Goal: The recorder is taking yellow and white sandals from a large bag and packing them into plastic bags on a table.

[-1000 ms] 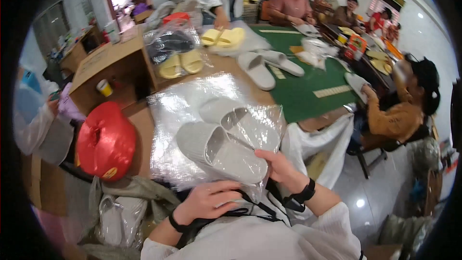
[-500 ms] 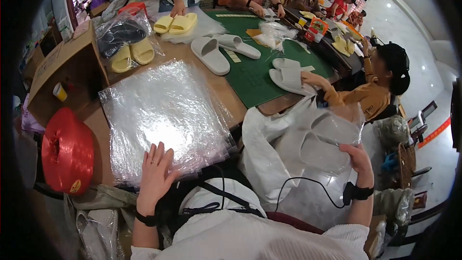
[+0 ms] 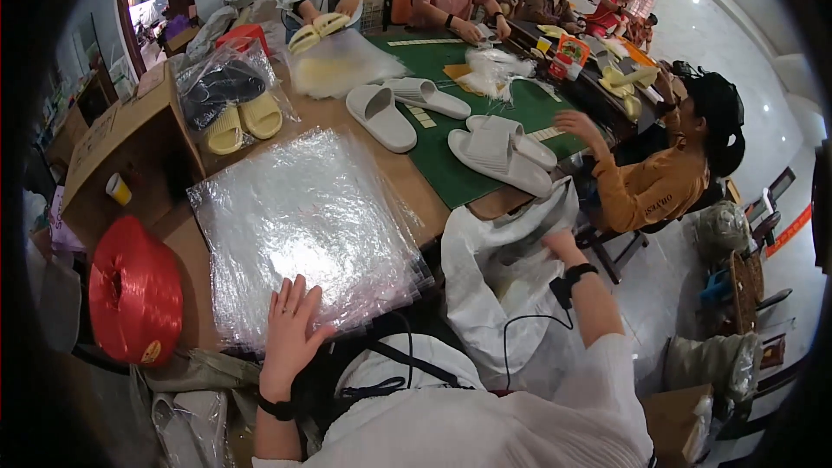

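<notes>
Since half a second before, my right hand (image 3: 562, 245) had sunk into the white sack (image 3: 503, 286), grip hidden; my left hand (image 3: 290, 329) lay spread on the clear bags (image 3: 303, 225), centre-left, ready to peel one.

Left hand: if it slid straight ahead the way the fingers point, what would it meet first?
The left hand already lies flat on the stack of clear plastic bags; straight ahead is more of that stack, then probably the bagged yellow slippers, though depth is unclear.

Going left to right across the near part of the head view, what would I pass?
Red spool of plastic twine → left hand flat on the stack of clear plastic bags → large white sack → right hand reaching into it.
</notes>
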`<control>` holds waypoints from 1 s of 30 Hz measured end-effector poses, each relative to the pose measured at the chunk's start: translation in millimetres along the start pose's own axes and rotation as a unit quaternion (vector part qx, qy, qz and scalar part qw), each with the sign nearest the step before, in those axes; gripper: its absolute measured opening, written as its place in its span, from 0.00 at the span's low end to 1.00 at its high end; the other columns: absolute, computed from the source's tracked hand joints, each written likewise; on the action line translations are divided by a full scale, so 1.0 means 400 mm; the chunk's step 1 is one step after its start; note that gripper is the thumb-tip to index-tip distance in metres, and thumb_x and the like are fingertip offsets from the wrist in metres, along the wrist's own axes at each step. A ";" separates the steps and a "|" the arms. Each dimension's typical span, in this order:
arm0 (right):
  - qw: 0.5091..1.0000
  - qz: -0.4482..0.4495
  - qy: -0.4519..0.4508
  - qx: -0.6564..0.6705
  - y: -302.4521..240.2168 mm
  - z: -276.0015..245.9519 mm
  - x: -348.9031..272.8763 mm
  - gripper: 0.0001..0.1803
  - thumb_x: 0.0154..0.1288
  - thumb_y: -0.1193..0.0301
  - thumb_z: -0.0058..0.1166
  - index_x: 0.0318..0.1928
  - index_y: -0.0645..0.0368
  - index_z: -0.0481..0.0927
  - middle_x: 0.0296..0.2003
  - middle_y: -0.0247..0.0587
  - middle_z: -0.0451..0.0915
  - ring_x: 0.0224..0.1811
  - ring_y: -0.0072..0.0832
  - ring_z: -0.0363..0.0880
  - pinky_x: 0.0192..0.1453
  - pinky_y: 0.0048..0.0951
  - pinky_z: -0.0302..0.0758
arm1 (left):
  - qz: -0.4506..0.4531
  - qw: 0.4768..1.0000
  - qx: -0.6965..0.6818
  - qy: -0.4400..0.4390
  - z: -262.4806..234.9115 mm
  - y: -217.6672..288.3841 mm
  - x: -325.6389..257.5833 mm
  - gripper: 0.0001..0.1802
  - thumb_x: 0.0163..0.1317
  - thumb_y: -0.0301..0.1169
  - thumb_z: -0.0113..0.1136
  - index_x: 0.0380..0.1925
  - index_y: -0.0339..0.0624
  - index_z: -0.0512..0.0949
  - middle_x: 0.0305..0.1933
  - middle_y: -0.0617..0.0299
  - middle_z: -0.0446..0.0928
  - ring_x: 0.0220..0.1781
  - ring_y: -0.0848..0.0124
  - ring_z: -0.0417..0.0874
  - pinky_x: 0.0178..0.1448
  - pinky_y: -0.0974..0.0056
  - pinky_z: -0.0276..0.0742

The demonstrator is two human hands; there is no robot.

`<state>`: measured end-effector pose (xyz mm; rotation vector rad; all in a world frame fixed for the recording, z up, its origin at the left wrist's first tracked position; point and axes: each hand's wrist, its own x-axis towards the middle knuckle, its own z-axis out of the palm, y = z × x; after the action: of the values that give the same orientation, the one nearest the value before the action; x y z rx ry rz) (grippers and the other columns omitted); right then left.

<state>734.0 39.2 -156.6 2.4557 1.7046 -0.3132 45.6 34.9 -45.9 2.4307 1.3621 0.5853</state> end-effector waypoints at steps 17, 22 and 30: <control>0.935 -0.075 -0.267 -0.222 -0.140 0.579 -0.086 0.21 0.63 0.65 0.57 0.56 0.57 0.82 0.54 0.49 0.83 0.54 0.47 0.83 0.58 0.44 0.79 | -0.035 0.999 -0.009 -0.006 0.006 0.004 -0.019 0.38 0.56 0.39 0.70 0.68 0.47 0.71 0.79 0.52 0.58 0.80 0.48 0.54 0.81 0.44 0.44; 0.916 -0.084 -0.289 -0.265 -0.033 0.586 0.036 0.18 0.61 0.65 0.59 0.50 0.57 0.87 0.50 0.51 0.85 0.51 0.49 0.84 0.57 0.46 0.79 | -0.032 0.999 -0.017 0.003 0.004 -0.015 -0.034 0.38 0.56 0.38 0.71 0.68 0.46 0.71 0.79 0.52 0.57 0.80 0.49 0.53 0.82 0.45 0.44; 0.982 -0.073 -0.159 -0.064 -0.266 0.518 0.004 0.28 0.61 0.51 0.58 0.48 0.64 0.86 0.48 0.50 0.86 0.53 0.53 0.83 0.57 0.44 0.78 | -0.021 1.000 -0.010 -0.005 0.006 0.006 -0.001 0.38 0.57 0.40 0.70 0.68 0.46 0.70 0.79 0.52 0.57 0.81 0.49 0.53 0.82 0.45 0.43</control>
<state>615.9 30.6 -357.2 2.0622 1.7075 -0.5605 48.3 33.1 -47.0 2.3808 1.3919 0.5725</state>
